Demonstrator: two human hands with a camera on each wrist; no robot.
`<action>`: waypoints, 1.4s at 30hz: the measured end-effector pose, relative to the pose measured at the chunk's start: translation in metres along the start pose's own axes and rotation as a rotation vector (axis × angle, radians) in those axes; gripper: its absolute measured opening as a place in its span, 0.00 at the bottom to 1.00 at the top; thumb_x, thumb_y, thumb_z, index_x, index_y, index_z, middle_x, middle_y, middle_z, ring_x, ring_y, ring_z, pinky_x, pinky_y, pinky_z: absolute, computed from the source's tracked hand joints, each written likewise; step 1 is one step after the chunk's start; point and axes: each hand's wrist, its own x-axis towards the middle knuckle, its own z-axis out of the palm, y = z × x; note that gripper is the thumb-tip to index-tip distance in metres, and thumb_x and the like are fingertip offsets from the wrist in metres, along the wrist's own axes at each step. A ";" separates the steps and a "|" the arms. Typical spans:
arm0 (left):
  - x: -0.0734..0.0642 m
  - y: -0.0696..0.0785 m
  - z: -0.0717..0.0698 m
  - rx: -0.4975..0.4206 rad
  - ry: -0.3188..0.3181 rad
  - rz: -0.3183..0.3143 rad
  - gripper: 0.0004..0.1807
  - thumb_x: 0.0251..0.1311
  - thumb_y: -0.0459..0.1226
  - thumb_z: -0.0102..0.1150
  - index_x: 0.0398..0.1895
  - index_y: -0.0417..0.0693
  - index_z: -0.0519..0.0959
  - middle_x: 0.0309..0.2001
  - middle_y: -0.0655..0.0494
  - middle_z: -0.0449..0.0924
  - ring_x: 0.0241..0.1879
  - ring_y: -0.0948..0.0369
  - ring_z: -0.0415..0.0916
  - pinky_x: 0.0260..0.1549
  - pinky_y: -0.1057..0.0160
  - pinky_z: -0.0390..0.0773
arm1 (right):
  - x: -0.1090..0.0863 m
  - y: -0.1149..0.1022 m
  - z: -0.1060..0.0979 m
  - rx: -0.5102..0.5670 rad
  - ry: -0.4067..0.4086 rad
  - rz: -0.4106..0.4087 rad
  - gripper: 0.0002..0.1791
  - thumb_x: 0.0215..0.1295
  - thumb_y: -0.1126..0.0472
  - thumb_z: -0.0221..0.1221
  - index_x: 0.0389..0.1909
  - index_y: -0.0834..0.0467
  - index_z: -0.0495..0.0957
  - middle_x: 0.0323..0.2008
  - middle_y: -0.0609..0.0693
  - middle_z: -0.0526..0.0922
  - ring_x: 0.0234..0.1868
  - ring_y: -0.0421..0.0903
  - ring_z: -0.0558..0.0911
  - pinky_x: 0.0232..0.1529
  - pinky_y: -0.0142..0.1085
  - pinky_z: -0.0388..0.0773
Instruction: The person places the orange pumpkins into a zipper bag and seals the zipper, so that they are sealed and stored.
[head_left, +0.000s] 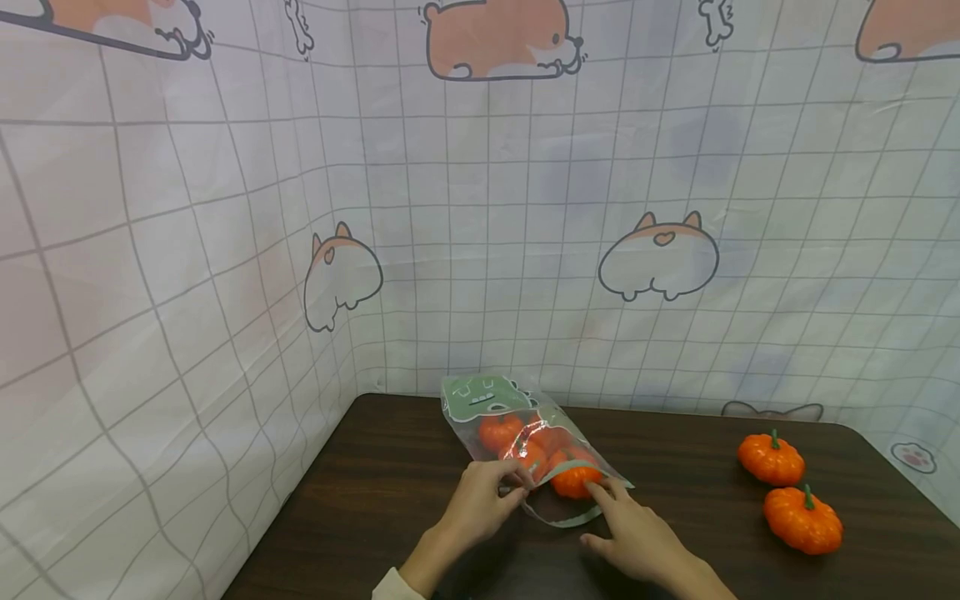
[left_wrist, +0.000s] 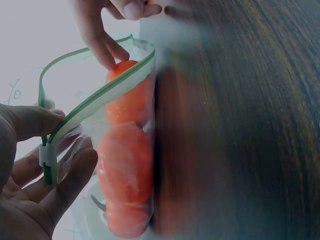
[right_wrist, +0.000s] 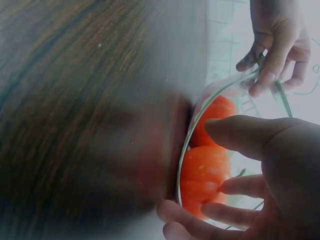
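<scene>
A clear zip bag (head_left: 486,396) with a green cartoon face lies on the dark table, its mouth toward me. Several small orange pumpkins are inside, partly blurred by the plastic. My left hand (head_left: 477,502) pinches the left side of the bag's mouth, close to the white slider (left_wrist: 48,155) in the left wrist view. At the opening sits the nearest pumpkin (head_left: 576,481). My right hand (head_left: 641,533) touches that pumpkin with extended fingers, its thumb held apart in the right wrist view. The green-edged rim (left_wrist: 100,92) gapes between both hands.
Two loose orange pumpkins, one farther back (head_left: 771,458) and one nearer (head_left: 804,520), sit on the table (head_left: 690,467) at the right. Behind and to the left hangs a white grid-patterned cloth (head_left: 510,275) with cartoon dogs.
</scene>
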 end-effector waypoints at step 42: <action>0.002 0.001 0.000 -0.030 0.001 -0.003 0.06 0.61 0.29 0.69 0.35 0.51 0.86 0.37 0.58 0.91 0.39 0.70 0.86 0.40 0.74 0.82 | 0.002 0.025 -0.047 0.268 -0.097 -0.258 0.21 0.73 0.49 0.61 0.56 0.61 0.78 0.38 0.44 0.87 0.33 0.32 0.80 0.33 0.30 0.78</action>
